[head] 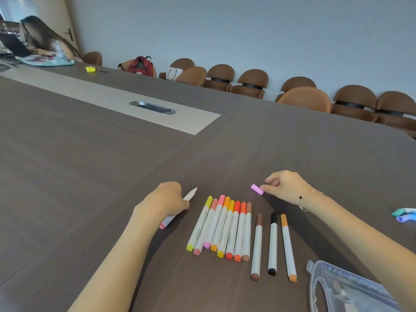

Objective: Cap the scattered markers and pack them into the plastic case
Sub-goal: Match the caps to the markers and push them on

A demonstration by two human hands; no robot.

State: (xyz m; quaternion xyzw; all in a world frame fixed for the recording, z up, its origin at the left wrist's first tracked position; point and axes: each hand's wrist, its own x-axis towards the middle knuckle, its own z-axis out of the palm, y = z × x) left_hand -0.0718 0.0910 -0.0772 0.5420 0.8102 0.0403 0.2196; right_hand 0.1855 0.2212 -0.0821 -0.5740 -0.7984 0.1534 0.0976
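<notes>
Our left hand [167,200] is curled round an uncapped pink marker [179,208] at mid-barrel; the grip is closed on it, with the bare tip sticking out on the far-right side and the pink butt end on the near-left. The marker's long axis runs on a diagonal from near-left to far-right, low over the tabletop [90,154]; we cannot tell whether the butt end touches the surface.

Our right hand [284,186] pinches a pink cap [257,189] at its right end between fingertips. The cap lies to the right of the marker tip and at about the same depth, well apart from it, with the row of markers nearer to us between the two hands. Its long axis tilts from far-left to near-right, so it is not in line with the marker. Which end of the cap is open we cannot tell.

We judge that the coming move turns on this gap and this mismatch: the cap has to travel left toward the tip, or the tip right toward the cap, and one of them has to be turned until the axes agree.

Eight capped markers [221,226] lie side by side in a row, caps pointing away from us. Three more [273,244] lie apart to their right. The case [351,291] lies open at the near right, nearest the right arm. Two further markers [404,215] lie at the right edge.
</notes>
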